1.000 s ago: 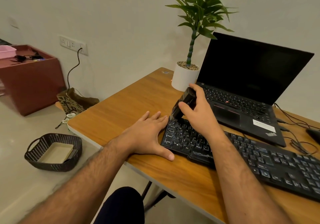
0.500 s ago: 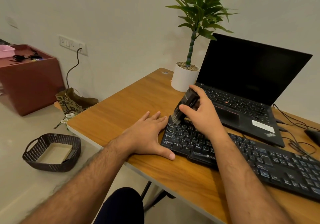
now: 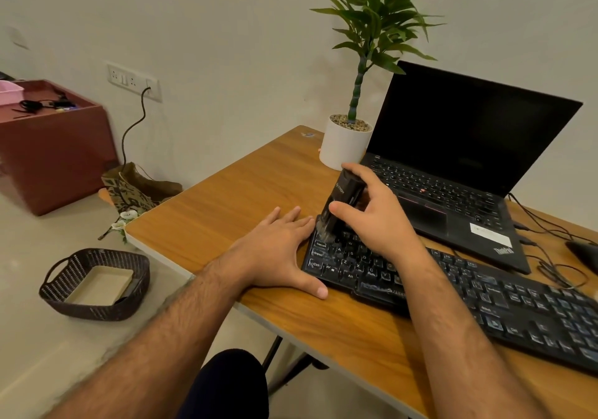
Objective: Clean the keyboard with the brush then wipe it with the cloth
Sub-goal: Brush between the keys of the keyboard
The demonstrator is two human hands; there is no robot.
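Observation:
A black keyboard (image 3: 504,302) lies across the wooden desk (image 3: 233,198) from the middle to the right edge. My right hand (image 3: 372,221) grips a black brush (image 3: 339,202), tilted, with its bristles down on the keys at the keyboard's far left corner. My left hand (image 3: 278,250) lies flat on the desk with straight fingers, its thumb along the keyboard's front left edge and its fingers against the left end. No cloth is in view.
An open black laptop (image 3: 453,172) stands behind the keyboard, with a potted plant (image 3: 349,140) to its left. Cables (image 3: 550,257) and a dark mouse (image 3: 585,253) lie at the right. A woven basket (image 3: 97,284) sits on the floor at the left.
The brush has swept a little across the keyboard's left corner keys, shifting slightly toward the laptop and back. My left hand has stayed flat in place.

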